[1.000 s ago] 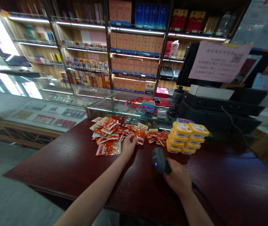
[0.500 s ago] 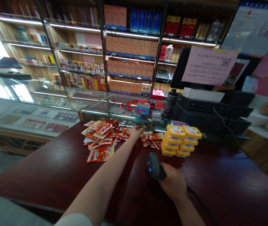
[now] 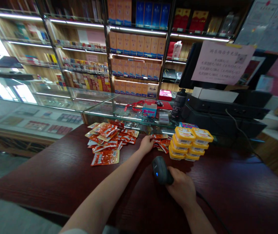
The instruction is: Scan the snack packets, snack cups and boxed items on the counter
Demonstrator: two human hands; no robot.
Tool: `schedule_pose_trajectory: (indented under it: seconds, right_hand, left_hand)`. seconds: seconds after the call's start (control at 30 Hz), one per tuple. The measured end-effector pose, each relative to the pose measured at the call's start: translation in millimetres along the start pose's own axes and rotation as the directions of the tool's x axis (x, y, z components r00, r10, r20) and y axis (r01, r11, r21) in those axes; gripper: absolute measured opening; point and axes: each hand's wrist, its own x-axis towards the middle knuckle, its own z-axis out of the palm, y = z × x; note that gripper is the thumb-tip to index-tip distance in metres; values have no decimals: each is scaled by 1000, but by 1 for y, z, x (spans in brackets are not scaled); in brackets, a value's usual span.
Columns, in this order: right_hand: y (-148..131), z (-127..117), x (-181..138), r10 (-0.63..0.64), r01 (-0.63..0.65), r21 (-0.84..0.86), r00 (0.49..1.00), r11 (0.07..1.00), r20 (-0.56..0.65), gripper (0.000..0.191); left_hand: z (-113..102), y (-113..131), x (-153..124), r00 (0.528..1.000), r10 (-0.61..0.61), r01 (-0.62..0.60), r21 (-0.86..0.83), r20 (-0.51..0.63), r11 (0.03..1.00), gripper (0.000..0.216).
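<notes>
My right hand (image 3: 181,187) is wrapped round the handle of a dark corded barcode scanner (image 3: 160,170), whose blue light shows. Its head points forward above the table. Farther out, my left hand (image 3: 147,144) has its fingers closed at the left edge of a red-orange snack packet (image 3: 160,136) in the small heap; the fingertips are partly hidden. More packets (image 3: 163,145) lie under and beside it. To the left is a larger loose pile of the same snack packets (image 3: 107,136). Right of the small heap stand stacked yellow-lidded tubs (image 3: 183,144).
The dark wooden table (image 3: 63,172) meets a glass display counter (image 3: 97,112) at its far edge. On the glass are a small blue-pink box (image 3: 149,110) and a black bottle (image 3: 179,102). A monitor (image 3: 189,70) stands at the right. The scanner cable (image 3: 210,206) trails toward the front.
My left hand has moved right, from the gap between the piles to the edge of the small heap of packets. The right hand keeps the scanner in nearly the same place.
</notes>
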Motion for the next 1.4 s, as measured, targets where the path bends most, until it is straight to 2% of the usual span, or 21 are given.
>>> schedule_pose_trajectory:
  seconds: [0.13,0.2,0.27,0.37,0.47,0.77,0.93,1.0,1.13,1.23,1.33,1.4]
  right_hand:
    - [1,1,-1,-13,13,15,1000,1000,-16,32]
    - [1,1,-2,-21,22,22,1000,1000,-23,31]
    - [1,2,-2,-24,24,19,999,1000,-25,31]
    - [1,3,-2,-23,23,14,999,1000,-22,30]
    - [2,3,-2,-20,20,28,1000,999,-16,31]
    - [2,3,-1,-3,3,3,1000,1000,1,31]
    - [2,5,-1,-3,3,3,1000,1000,-8,29]
    - [2,4,-1,-6,6,10,1000,1000,-12,29]
    - [2,2,0,-9,9,29,1000,1000,5,30]
    - [2,0,0,-5,4,31,999,1000,35,29]
    - [1,-1,0,4,-5,29,999,1000,46,29]
    - [1,-1,-1,-1,1,24,999,1000,39,29]
  left_hand:
    - [-26,-6,-2,998,36,-31,112,-43,993,15]
    - [-46,-10,1,993,73,-45,279,-88,959,17]
    - [-68,-15,6,990,96,-32,491,-106,870,22]
    - [-94,-24,17,999,36,-6,676,-32,737,23]
    - [-107,-31,24,999,3,-33,718,43,695,23]
    - [-116,-36,30,981,-51,-112,757,188,644,13]
    - [-120,-35,32,970,-50,-162,785,239,598,30]
    - [-120,-33,30,969,-43,-174,795,244,581,29]
    - [-118,-27,23,967,11,-221,819,253,529,20]
    - [-120,-21,19,968,35,-232,832,249,504,23]
    - [-124,-11,14,965,141,-260,805,219,533,23]
    - [-122,-2,10,959,235,-269,753,156,601,21]
